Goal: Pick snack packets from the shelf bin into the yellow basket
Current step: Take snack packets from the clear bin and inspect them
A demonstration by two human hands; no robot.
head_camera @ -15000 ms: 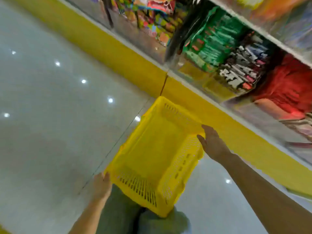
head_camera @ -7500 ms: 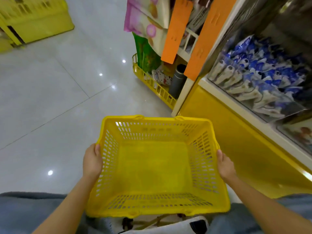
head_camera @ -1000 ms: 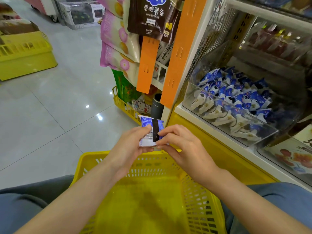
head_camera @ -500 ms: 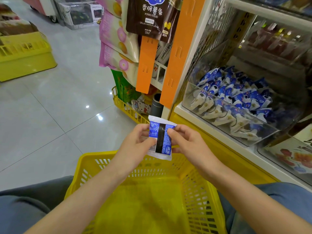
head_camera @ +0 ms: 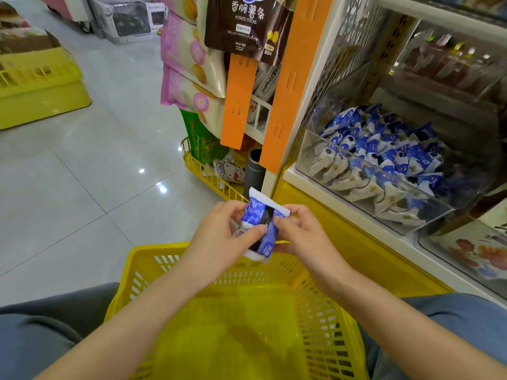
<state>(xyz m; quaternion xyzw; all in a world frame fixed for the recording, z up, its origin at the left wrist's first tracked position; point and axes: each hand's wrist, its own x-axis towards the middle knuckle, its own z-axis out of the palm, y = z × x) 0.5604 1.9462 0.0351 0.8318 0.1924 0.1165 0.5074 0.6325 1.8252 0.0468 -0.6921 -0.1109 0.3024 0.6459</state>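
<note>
I have one packet [head_camera: 258,226] pinched between both hands, left hand [head_camera: 219,237] and right hand [head_camera: 304,237], above the basket's [head_camera: 142,259] far rim at 12 o'clock. The bin [head_camera: 384,198] sits at 2 o'clock. I judge this the drop step: next, lower it and let go.

Blue/white snack packet [head_camera: 259,229], crimped end up, tilted, pinched btw left hand [head_camera: 219,237] & right hand [head_camera: 304,237] over far rim of yellow basket [head_camera: 323,311], mesh-walled, on lap. Clear shelf bin [head_camera: 384,171] at right, heaped w/ similar packets [head_camera: 384,152].
</note>
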